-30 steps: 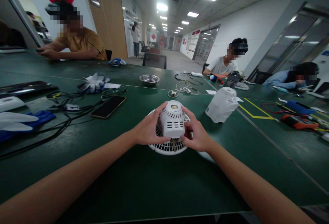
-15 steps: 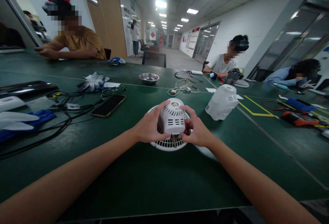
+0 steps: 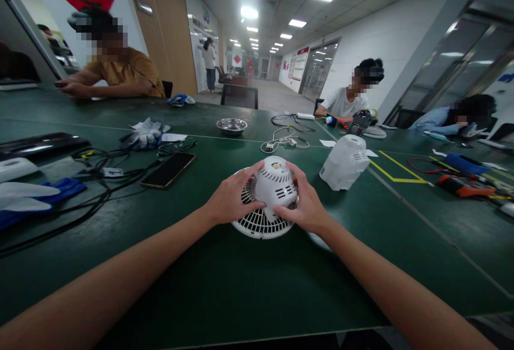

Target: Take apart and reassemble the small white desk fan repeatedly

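"What's being hidden near the middle?"
"The left hand [image 3: 233, 196] and the right hand [image 3: 308, 204] are covering the sides of the white housing [image 3: 276, 184], which is hiding part of the round grille [image 3: 260, 229]."
"And elsewhere?"
"The left edge is cutting off a black panel [image 3: 44, 144] and a blue glove [image 3: 69, 185]; far back, a wall poster [image 3: 299, 65] is showing print too small to read."

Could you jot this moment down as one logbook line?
left hand: grip on white housing | right hand: grip on same housing | beneath: round white grille | right side: white cover | left side: phone
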The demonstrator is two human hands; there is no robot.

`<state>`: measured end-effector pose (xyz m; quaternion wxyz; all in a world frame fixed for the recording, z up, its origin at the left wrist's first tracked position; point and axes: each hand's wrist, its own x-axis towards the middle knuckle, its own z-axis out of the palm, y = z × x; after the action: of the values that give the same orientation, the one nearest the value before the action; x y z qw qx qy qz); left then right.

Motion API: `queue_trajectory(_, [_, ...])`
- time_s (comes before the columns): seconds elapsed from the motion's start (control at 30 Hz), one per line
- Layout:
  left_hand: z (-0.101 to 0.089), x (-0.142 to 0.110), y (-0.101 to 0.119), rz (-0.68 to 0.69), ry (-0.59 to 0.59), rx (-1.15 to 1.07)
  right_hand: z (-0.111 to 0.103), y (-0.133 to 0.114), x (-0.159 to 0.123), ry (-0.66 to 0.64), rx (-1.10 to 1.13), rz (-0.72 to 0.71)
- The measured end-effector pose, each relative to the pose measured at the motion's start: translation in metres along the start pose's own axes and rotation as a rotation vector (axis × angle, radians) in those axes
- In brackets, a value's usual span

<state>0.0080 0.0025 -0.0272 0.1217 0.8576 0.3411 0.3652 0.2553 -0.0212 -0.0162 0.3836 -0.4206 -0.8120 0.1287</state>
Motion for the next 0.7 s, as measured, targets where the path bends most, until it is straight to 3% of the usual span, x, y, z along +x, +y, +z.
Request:
queue_trajectory(0.13, [-0.002,-0.001,-0.014,-0.076,0.051,0.008,-0.003,0.012,0.002,0.055,-0.007,0.010])
queue_trajectory(0.27, [-0.002,0.000,-0.038,-0.338,0.103,-0.006,-0.005,0.022,0.004,0.048,0.035,0.093])
queue_trajectory(0.33, [-0.003,0.000,-0.049,-0.494,0.060,-0.087,-0.004,0.023,0.005,0.012,0.057,0.128])
queue_trajectory(0.4, [-0.004,-0.001,-0.056,-0.555,0.029,-0.157,-0.004,0.023,0.004,-0.004,0.091,0.156])
queue_trajectory(0.53, [-0.009,-0.002,-0.053,-0.470,0.124,-0.363,-0.004,0.025,0.005,0.057,0.229,0.219])
queue_trajectory(0.63, [-0.012,-0.002,-0.045,-0.322,0.269,-0.521,-0.004,0.027,0.006,0.143,0.484,0.291])
queue_trajectory(0.7, [-0.012,-0.001,-0.042,-0.249,0.332,-0.502,-0.002,0.026,0.006,0.157,0.669,0.369])
